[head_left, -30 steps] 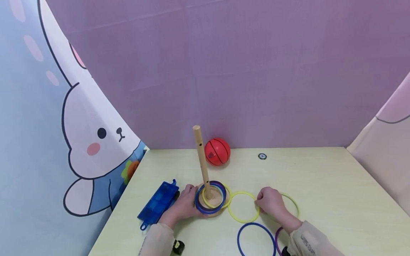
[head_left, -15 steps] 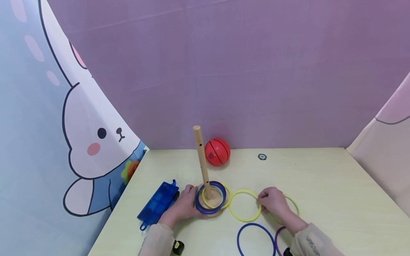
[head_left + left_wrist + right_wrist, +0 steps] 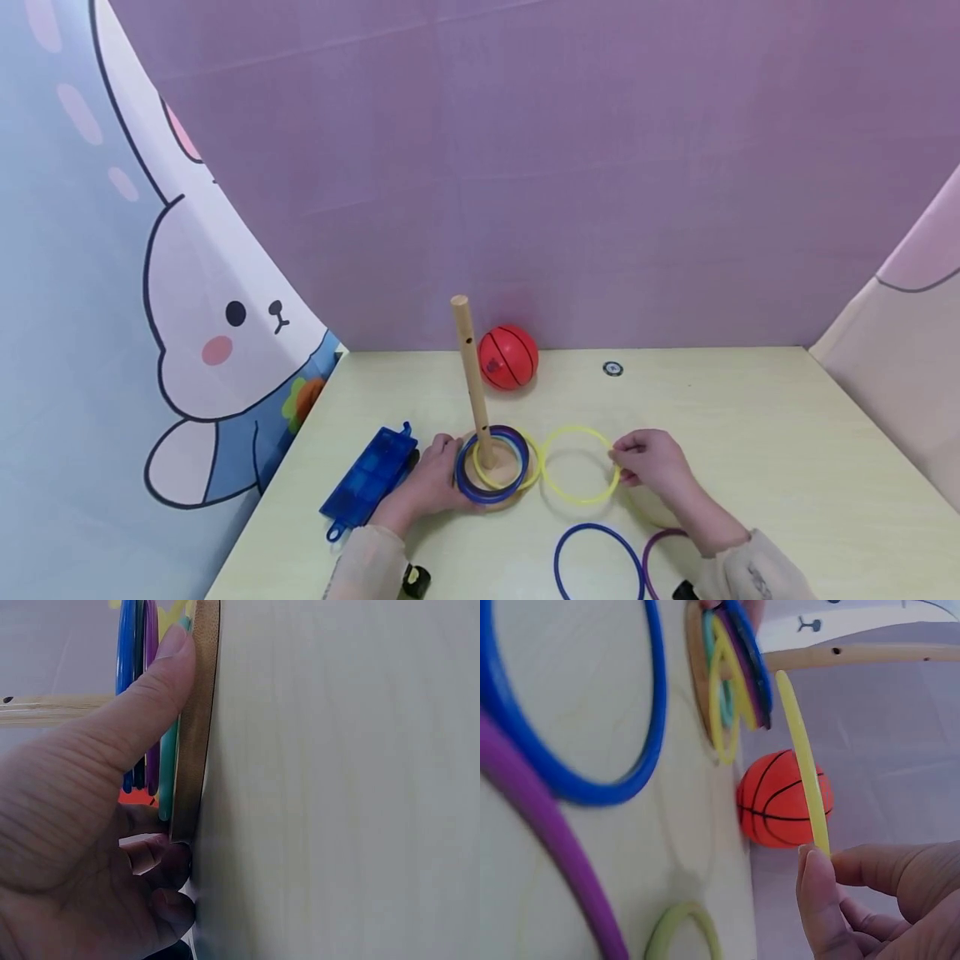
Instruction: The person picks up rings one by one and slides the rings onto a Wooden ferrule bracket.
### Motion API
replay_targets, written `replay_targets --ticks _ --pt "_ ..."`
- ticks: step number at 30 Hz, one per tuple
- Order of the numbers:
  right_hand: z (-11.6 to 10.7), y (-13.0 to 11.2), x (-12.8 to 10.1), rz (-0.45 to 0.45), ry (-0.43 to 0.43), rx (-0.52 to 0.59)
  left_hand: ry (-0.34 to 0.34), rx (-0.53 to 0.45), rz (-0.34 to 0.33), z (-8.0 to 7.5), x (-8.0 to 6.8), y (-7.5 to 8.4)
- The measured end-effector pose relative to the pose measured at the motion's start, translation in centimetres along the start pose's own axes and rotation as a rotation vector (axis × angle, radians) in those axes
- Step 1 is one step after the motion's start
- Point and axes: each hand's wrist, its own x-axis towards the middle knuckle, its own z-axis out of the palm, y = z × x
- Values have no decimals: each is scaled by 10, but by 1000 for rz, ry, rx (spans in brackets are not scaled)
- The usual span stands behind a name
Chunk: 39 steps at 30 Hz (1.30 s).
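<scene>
A wooden peg (image 3: 471,375) stands on a round wooden base (image 3: 498,500) that carries several stacked rings (image 3: 491,487) in blue, purple, teal and yellow. My left hand (image 3: 442,467) holds the base's left edge, its thumb lying along the rim (image 3: 196,735) beside the rings (image 3: 131,690). My right hand (image 3: 621,457) pinches a yellow ring (image 3: 577,502) by its right side, tilted up off the table just right of the base. In the right wrist view that yellow ring (image 3: 802,750) rises from my fingertips (image 3: 817,885) toward the peg (image 3: 855,654).
A blue ring (image 3: 558,558) and a purple ring (image 3: 651,554) lie near the front edge, and a yellow-green ring (image 3: 682,930) lies by my right hand. An orange ball (image 3: 508,357) sits behind the peg. A blue plastic case (image 3: 371,479) lies left of the base.
My right hand has lifted the yellow ring's right side off the table and shifted slightly right and back. The left hand and the base have stayed put.
</scene>
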Motion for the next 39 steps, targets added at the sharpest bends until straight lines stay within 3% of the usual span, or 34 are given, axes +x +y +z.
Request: replay_targets --ticks 10,21,30,35,39 --pt "3 -23 -17 -56 -127 147 -4 -5 0 -1 -1 1" --pt "29 -52 -32 -142 -261 216 -4 -12 -19 -2 0 1" --pt "53 -82 -40 -164 -316 271 28 70 75 -2 0 -2" --pt "58 -106 -43 -197 -317 290 53 18 129 -3 -2 0" --pt "57 -127 -46 -230 -323 331 91 90 153 -3 -4 0"
